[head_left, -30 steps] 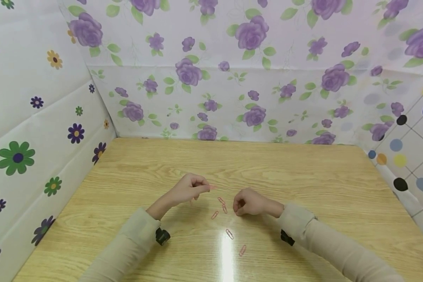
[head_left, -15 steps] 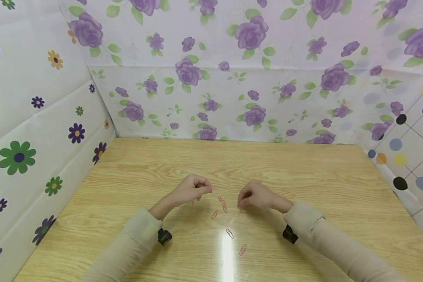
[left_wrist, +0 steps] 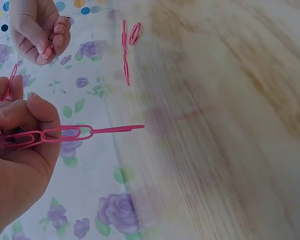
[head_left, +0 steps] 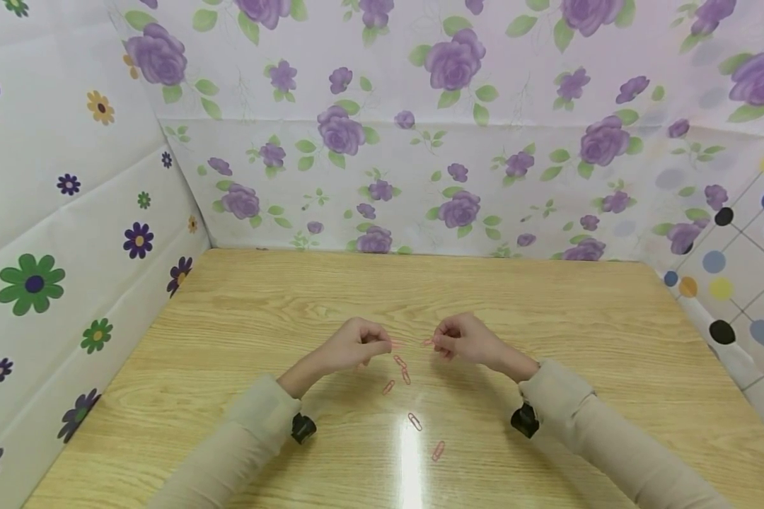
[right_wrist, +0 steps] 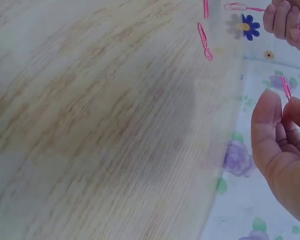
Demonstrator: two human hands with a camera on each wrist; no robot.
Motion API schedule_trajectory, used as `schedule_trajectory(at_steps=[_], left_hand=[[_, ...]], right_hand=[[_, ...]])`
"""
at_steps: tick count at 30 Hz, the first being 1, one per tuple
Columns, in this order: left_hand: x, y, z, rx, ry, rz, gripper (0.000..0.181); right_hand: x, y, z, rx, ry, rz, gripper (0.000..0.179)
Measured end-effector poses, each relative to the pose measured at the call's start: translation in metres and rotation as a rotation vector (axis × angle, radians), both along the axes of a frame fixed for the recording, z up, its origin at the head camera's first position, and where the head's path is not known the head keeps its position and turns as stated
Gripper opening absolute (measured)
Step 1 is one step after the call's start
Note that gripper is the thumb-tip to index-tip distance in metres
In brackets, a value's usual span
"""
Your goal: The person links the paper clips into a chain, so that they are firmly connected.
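My left hand (head_left: 356, 345) pinches a chain of linked pink paper clips (left_wrist: 61, 133) between thumb and fingers. One end of the chain points toward the right, while the other part hangs from under the palm. Opposite it, my right hand (head_left: 474, 343) pinches a single pink paper clip (right_wrist: 286, 87), its free end sticking out past the fingertips toward the left hand. Both hands are held above the table, a short gap between the chain's end and the single clip. Part of the chain is hidden inside the left hand.
Loose pink paper clips lie on the wooden table (head_left: 331, 452): a clip (head_left: 388, 387) left of two close together, another clip (head_left: 414, 421) nearer the body, and one (head_left: 438, 450) nearest. Flowered sheets (head_left: 382, 155) stand behind and beside the table.
My right hand has risen from the tabletop with a paper clip and turned toward the left hand. My left hand has shifted slightly right with the chain.
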State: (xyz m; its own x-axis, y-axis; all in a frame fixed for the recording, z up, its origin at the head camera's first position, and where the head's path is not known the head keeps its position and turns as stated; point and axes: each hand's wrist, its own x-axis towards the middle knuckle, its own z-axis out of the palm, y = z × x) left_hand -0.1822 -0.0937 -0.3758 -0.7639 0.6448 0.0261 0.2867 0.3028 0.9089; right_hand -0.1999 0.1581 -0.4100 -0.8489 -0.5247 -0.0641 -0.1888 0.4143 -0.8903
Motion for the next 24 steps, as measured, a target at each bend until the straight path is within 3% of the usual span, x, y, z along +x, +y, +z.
schedule_trajectory(at_steps=[5, 12, 19, 24], left_hand=[[0.002, 0.003, 0.001, 0.014, 0.021, -0.016, 0.015], [0.001, 0.005, -0.001, 0.014, 0.095, -0.037, 0.015], [-0.013, 0.008, -0.027, 0.003, 0.209, -0.011, 0.014], [-0.012, 0.012, -0.028, -0.016, 0.286, -0.006, 0.012]], right_hand=[[0.001, -0.002, 0.001, 0.002, -0.014, -0.044, 0.021], [0.003, -0.008, 0.003, -0.106, -0.117, -0.096, 0.028], [0.004, -0.013, 0.003, -0.216, -0.231, -0.121, 0.03], [0.006, -0.016, 0.008, -0.26, -0.291, -0.148, 0.03]])
